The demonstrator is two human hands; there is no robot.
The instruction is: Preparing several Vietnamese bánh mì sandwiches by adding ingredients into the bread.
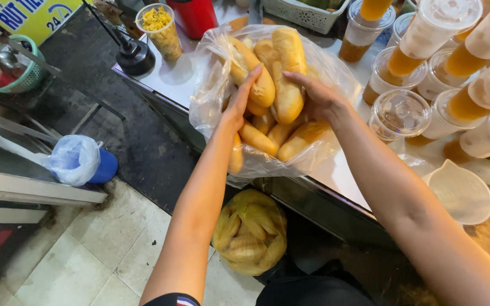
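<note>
1. Bread rolls fill a clear plastic bag (211,96) that sits on the white desk (171,79), close to its near edge. The bag's mouth is open toward you.
2. Your left hand (239,102) reaches into the bag from the near side. Its fingers (252,76) lie flat and together against one long roll (256,73) at the top of the pile. They touch it without closing round it.
3. Your right hand (319,96) comes in from the right side. Its fingers (295,76) curl over a second long roll (287,85), which stands nearly upright in the middle of the bag. The thumb is hidden, so you cannot tell how firm that hold is.
4. More rolls (267,136) lie beneath both hands, pointing toward the near edge.
5. Lidded plastic cups of orange drink (460,107) crowd the right part of the desk, stacked and leaning. One empty lidded cup (399,113) stands just beside the bag.
6. A cup of yellow shreds (163,28) and a red canister (197,14) stand near the far left corner. A white basket (304,14) sits at the far edge.
7. On the floor below the desk's near edge rests a yellow bag (250,232) holding more rolls. A blue bin with a plastic liner (80,161) stands well apart to the left.
</note>
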